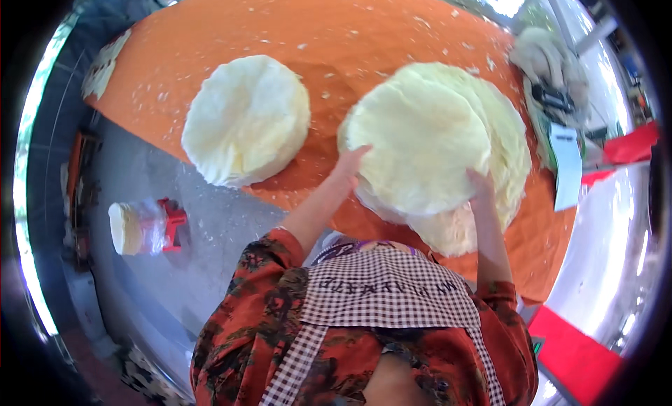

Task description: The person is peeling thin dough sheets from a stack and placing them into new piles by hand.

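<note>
A pale yellow round sheet point(420, 143) lies on top of a wide stack of thin round sheets point(507, 136) on the orange table point(336, 35). My left hand point(348, 166) grips the top sheet's left edge. My right hand point(479, 185) holds its near right edge. The top sheet sits shifted to the left of the stack under it. A second, neater round stack point(246, 119) rests apart on the left of the table.
A clear bag with pale sheets and a red object point(143, 226) lies on the grey floor at left. Cloth and a white paper point(565, 164) sit at the table's right end. A red surface point(577, 353) is at lower right. White crumbs dot the table.
</note>
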A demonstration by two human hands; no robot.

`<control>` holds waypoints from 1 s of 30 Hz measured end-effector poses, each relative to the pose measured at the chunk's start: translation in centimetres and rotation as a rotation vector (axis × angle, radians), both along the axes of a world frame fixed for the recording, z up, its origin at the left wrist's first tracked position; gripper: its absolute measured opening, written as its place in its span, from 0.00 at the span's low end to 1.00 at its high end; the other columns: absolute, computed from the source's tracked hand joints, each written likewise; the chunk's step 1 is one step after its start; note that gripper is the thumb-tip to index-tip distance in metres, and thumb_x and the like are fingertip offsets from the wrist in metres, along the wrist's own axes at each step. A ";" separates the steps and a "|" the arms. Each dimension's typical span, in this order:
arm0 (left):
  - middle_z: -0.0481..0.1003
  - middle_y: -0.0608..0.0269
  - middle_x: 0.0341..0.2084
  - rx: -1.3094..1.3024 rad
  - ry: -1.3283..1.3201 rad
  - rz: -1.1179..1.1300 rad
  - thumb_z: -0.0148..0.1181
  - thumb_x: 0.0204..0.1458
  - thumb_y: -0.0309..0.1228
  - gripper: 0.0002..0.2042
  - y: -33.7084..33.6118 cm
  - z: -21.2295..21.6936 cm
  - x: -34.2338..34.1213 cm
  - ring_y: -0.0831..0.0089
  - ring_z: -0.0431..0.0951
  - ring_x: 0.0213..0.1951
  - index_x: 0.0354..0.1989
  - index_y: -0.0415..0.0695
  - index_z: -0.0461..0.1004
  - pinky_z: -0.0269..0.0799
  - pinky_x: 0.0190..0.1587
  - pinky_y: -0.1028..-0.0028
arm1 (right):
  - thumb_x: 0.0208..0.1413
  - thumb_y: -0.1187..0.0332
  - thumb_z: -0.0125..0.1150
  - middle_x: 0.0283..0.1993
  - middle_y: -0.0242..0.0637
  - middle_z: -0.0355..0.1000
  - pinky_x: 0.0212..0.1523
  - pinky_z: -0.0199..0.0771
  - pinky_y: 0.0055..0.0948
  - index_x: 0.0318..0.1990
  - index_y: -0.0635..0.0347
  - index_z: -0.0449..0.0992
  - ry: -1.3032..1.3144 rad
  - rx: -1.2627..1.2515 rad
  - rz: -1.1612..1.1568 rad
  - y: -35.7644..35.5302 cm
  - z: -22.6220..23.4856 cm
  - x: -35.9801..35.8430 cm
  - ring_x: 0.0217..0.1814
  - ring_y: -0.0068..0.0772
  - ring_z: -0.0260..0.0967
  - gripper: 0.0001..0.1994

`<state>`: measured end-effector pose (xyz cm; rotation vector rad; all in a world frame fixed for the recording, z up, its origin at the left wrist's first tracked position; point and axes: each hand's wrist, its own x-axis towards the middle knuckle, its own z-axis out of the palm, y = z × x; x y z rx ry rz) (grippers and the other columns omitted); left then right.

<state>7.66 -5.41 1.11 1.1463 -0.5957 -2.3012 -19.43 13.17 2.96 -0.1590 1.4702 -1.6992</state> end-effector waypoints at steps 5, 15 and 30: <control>0.74 0.57 0.43 -0.322 0.002 0.080 0.57 0.48 0.22 0.20 0.1 3.4 0.9 0.68 0.75 0.43 0.52 0.38 0.68 0.72 0.46 0.69 | 0.42 0.82 0.58 0.54 0.43 0.67 0.53 0.70 0.36 0.60 0.62 0.58 0.194 -0.072 0.138 -2.2 5.7 0.4 0.53 0.41 0.67 0.33; 0.76 0.61 0.31 -0.689 -0.134 0.424 0.62 0.43 0.24 0.15 -10.2 22.5 23.4 0.69 0.78 0.30 0.41 0.39 0.72 0.76 0.34 0.68 | 0.42 0.82 0.60 0.52 0.43 0.67 0.52 0.71 0.37 0.60 0.62 0.58 0.277 -0.390 0.290 -20.2 21.6 17.2 0.53 0.40 0.67 0.33; 0.71 0.56 0.44 -0.300 -0.297 0.667 0.51 0.49 0.19 0.20 -9.8 3.2 37.4 0.62 0.74 0.45 0.52 0.40 0.61 0.73 0.44 0.63 | 0.41 0.83 0.59 0.50 0.48 0.67 0.48 0.74 0.34 0.55 0.72 0.60 0.044 -0.115 0.585 -32.9 4.4 28.7 0.48 0.40 0.70 0.29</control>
